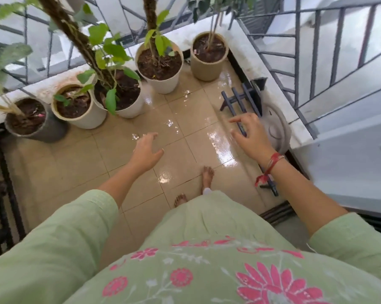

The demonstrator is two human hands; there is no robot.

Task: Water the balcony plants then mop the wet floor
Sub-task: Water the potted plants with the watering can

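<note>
Head view looks down on a tiled balcony floor [75, 163], and places are given here from the middle pot [130, 110] of a row of five. Two pots are set to each side of it along the foot of the ledge [42, 88], presumably so that the plants [110, 51] get light at the railing [316, 62] and the walking space is free. Dark, damp-looking soil [158, 62] is seen in all five, so the watering is judged done or nearly so.

Toward the camera and to the right of the middle pot, a glossy film of water [220, 141] is spread over the floor; this is what is yet to be mopped. No mop or watering vessel can be made out. Far to the right of the middle pot, a blue slatted rack [240, 97] is laid at the floor's edge beside a pale round disc [277, 126], likely parked out of the way.

The left hand [146, 151] and right hand [249, 134] are held well apart, fingers spread, with nothing gripped. The right hand is seen over the rack, though contact cannot be told. Bare feet [207, 174] are planted on the wet floor, and the arms are probably held out for balance.
</note>
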